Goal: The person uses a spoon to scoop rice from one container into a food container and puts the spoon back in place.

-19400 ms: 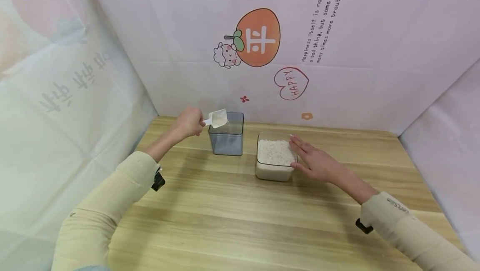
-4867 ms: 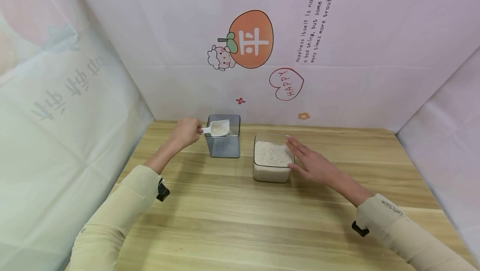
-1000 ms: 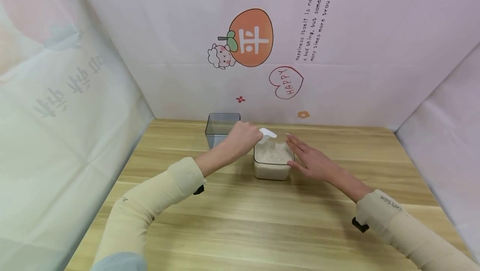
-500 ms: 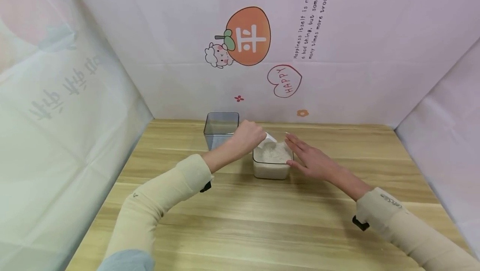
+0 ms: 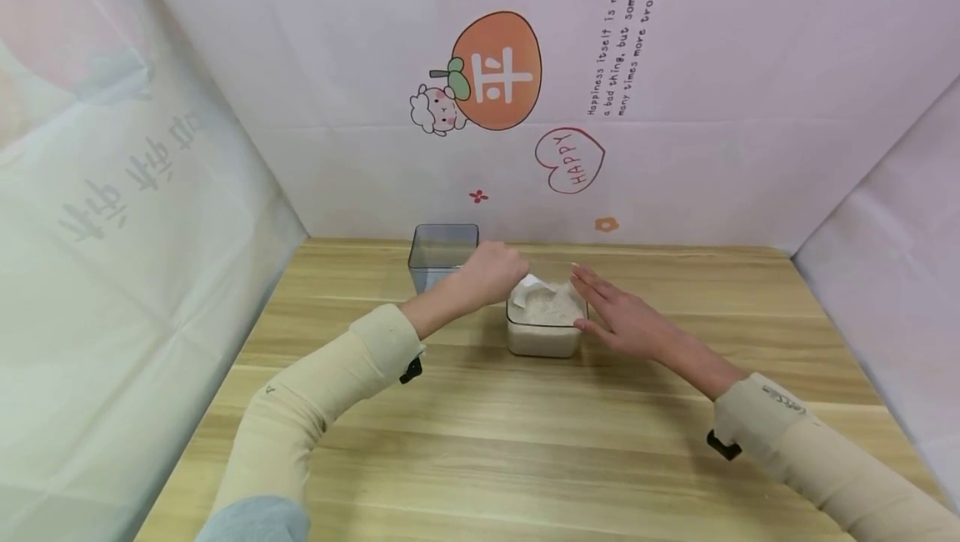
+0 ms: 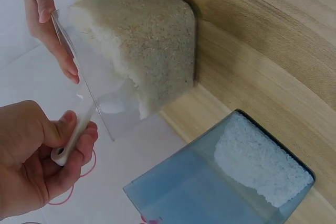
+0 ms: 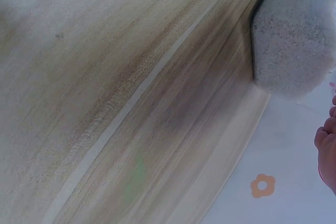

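Note:
My left hand (image 5: 495,271) grips a white scoop (image 5: 529,284) by its handle (image 6: 73,137), fingers curled round it. The scoop's bowl is down inside a clear square container (image 5: 543,343) that holds white rice (image 5: 558,306). My right hand (image 5: 630,323) lies against the right side of this container with straight fingers, fingertips at the rim and thumb at the near corner. To the left stands a blue-tinted clear container (image 5: 442,248), partly hidden behind my left hand and forearm. In the left wrist view, a shallower layer of rice (image 6: 257,166) covers its bottom.
Both containers stand near the back of a wooden table (image 5: 510,442). A printed cloth wall (image 5: 675,183) rises directly behind, and plain pale walls close off the left (image 5: 150,300) and right. Dark wrist straps (image 5: 411,370) show under both sleeves.
From above the blue container, my left hand has moved right with the scoop to the rice container. In the last second the scoop has dipped lower into the rice. My right hand stays at the container.

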`<state>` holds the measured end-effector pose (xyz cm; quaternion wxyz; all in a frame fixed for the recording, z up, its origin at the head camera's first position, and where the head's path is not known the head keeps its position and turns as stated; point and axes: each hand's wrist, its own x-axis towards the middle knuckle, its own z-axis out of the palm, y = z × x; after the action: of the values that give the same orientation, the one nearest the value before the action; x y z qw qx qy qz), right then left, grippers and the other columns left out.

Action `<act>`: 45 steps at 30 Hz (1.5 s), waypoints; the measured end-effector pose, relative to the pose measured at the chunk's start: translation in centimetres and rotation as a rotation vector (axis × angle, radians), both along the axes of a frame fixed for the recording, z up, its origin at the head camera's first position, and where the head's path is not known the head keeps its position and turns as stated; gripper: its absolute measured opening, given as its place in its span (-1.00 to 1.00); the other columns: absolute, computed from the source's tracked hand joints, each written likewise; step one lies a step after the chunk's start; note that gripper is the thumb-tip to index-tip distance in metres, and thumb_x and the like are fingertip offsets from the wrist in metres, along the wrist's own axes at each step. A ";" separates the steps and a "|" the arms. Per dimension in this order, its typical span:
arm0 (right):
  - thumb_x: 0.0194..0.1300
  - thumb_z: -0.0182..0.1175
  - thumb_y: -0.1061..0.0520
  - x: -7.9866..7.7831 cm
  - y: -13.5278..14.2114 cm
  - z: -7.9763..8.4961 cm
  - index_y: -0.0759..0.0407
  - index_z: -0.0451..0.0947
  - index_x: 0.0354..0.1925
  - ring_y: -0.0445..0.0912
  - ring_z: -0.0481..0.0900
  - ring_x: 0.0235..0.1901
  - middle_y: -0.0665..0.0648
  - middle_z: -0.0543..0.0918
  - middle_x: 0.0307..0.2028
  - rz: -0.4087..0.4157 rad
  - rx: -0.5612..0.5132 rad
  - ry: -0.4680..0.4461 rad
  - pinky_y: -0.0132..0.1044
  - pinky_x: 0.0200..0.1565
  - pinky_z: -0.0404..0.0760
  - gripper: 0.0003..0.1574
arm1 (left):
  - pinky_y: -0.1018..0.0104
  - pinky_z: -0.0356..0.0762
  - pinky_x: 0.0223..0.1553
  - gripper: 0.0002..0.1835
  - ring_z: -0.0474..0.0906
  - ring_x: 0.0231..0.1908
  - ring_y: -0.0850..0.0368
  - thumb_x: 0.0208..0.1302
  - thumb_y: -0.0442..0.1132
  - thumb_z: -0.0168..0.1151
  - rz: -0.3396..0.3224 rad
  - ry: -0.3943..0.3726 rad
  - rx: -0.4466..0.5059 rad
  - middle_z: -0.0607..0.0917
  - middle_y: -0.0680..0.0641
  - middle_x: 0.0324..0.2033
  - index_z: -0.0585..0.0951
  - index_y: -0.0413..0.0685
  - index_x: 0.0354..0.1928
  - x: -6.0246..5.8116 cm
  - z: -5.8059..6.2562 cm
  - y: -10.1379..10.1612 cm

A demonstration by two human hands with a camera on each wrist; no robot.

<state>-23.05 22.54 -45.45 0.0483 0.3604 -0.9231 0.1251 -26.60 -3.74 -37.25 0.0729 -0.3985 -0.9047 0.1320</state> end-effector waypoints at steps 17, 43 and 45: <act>0.50 0.07 -0.13 0.0 0.1 -0.1 0.35 0.03 0.52 0.25 0.09 0.51 0.36 0.07 0.53 0.013 0.011 0.025 0.14 0.35 0.36 -0.09 | 0.39 0.53 -0.37 -0.61 0.62 -0.62 0.19 0.44 -0.29 0.13 0.145 -0.557 0.165 0.66 0.05 -0.73 0.60 0.01 -0.63 -0.7 0.1 -1.4; 0.50 0.06 -0.15 0.0 0.0 -0.2 0.40 0.07 0.49 0.21 0.07 0.52 0.34 0.07 0.54 0.003 0.007 0.016 0.13 0.35 0.35 -0.10 | 0.53 0.50 -0.54 -0.71 0.56 -0.58 0.28 0.51 -0.36 0.00 0.441 -1.304 0.769 0.68 -0.11 -0.50 0.67 -0.40 -0.26 -0.4 -3.5 -4.6; 0.49 0.08 -0.14 0.0 0.0 -0.1 0.39 0.07 0.49 0.21 0.08 0.52 0.34 0.07 0.54 0.003 0.005 0.017 0.14 0.35 0.35 -0.09 | 0.52 0.49 -0.53 -0.71 0.56 -0.57 0.29 0.51 -0.36 0.00 0.461 -1.309 0.790 0.68 -0.09 -0.51 0.67 -0.42 -0.22 -0.3 -3.6 -4.6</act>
<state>-23.06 22.58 -45.57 0.0550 0.3629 -0.9224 0.1201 -26.88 -8.39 -40.87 -0.3664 -0.1426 -0.8032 -0.4475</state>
